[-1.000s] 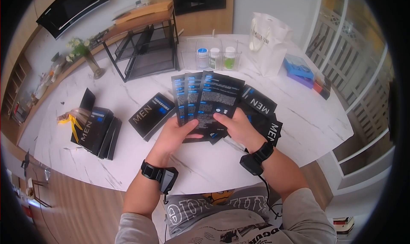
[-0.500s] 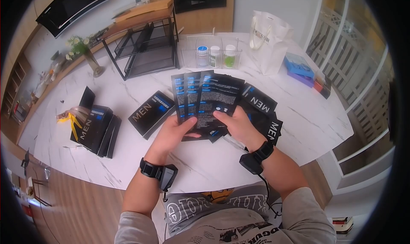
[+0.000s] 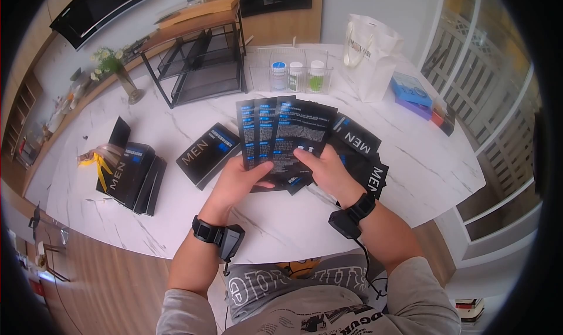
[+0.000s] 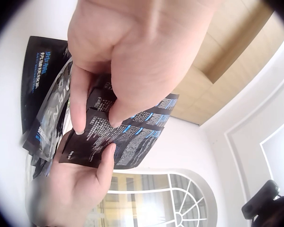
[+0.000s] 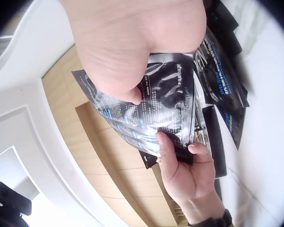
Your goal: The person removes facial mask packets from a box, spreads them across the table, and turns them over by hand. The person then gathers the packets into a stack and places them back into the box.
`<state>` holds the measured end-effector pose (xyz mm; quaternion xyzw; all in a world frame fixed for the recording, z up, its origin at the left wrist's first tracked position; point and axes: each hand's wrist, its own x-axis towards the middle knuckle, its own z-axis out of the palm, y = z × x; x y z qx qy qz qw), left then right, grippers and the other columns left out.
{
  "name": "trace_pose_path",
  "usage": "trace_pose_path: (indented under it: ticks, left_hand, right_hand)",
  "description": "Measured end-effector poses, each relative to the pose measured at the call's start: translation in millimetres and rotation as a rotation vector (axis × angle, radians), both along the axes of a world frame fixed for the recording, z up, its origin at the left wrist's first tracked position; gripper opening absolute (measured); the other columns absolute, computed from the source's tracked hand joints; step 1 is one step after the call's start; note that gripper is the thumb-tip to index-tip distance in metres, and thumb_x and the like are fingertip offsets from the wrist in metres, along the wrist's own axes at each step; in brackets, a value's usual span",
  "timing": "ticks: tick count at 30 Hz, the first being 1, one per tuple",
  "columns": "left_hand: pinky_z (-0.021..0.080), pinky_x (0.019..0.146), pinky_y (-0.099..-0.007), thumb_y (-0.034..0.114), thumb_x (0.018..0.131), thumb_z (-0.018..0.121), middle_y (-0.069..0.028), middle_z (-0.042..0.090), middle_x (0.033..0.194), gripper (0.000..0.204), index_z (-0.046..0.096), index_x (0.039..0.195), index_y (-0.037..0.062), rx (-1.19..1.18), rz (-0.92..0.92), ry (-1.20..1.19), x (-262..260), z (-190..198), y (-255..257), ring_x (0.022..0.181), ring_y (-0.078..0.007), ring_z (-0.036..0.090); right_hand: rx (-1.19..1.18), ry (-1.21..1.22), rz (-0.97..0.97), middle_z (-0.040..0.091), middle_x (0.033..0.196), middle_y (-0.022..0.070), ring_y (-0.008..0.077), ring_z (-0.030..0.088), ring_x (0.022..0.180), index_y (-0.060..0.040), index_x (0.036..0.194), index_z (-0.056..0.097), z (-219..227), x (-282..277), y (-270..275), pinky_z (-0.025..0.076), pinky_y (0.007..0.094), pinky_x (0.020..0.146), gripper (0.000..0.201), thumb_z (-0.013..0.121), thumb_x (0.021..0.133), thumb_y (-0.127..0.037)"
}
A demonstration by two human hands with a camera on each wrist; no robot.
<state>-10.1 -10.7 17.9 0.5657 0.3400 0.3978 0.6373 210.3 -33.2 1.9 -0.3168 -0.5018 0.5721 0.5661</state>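
Note:
Several black sachets (image 3: pixel 302 127) with blue and white print are fanned out above the table, held between both hands. My left hand (image 3: pixel 234 179) grips the fan's lower left, thumb across the front and fingers behind. At the lower right, my right hand (image 3: pixel 329 169) pinches the front sachet, its thumb lying on the printed face. In the left wrist view the sachets (image 4: pixel 137 137) overlap in a staggered row. More black sachets (image 3: pixel 356 136) marked MEN lie by my right hand. A black MEN box (image 3: pixel 205 154) lies left of my left hand.
Further left stand black MEN boxes (image 3: pixel 130 179) beside a yellow ribbon (image 3: pixel 103 166). At the back are a black mesh rack (image 3: pixel 205 85), a clear organizer (image 3: pixel 258 81) with bottles, and a white paper bag (image 3: pixel 375 65). Blue and purple boxes (image 3: pixel 410 90) sit at the right.

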Motion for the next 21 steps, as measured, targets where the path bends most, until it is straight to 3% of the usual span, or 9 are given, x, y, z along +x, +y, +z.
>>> trace_pose_path:
  ticks: [3,10,21]
  left_hand:
    - [0.062,0.070,-0.0268,0.007,0.096,0.062,-0.0098,0.068,0.110,0.025,0.064,0.120,-0.0004,-0.022,-0.003,0.055,-2.2,3.5,0.3,0.092,-0.0169,0.068]
    - [0.061,0.068,-0.0259,0.007,0.095,0.064,-0.0093,0.069,0.108,0.024,0.065,0.118,0.0002,-0.024,0.008,0.054,-2.4,5.6,-0.6,0.090,-0.0157,0.068]
    - [0.062,0.068,-0.0266,0.006,0.095,0.064,-0.0094,0.069,0.109,0.025,0.065,0.119,0.0001,-0.025,-0.013,0.039,-2.3,8.5,-3.0,0.090,-0.0164,0.068]
  right_hand:
    - [-0.010,0.005,0.000,0.063,0.123,0.0073,0.0155,0.060,0.110,0.0016,0.127,0.056,1.6,0.5,-0.6,0.049,0.0306,0.097,0.029,0.057,0.099,-0.005]
    - [-0.006,0.015,-0.014,0.066,0.116,0.0063,0.0118,0.062,0.103,0.0027,0.123,0.060,1.5,-0.7,-0.7,0.051,0.0281,0.091,0.027,0.060,0.099,-0.009]
    - [-0.015,0.025,0.042,0.064,0.122,0.0066,0.0154,0.060,0.110,0.0007,0.127,0.056,1.5,2.6,-0.6,0.049,0.0312,0.097,0.029,0.058,0.099,-0.006]
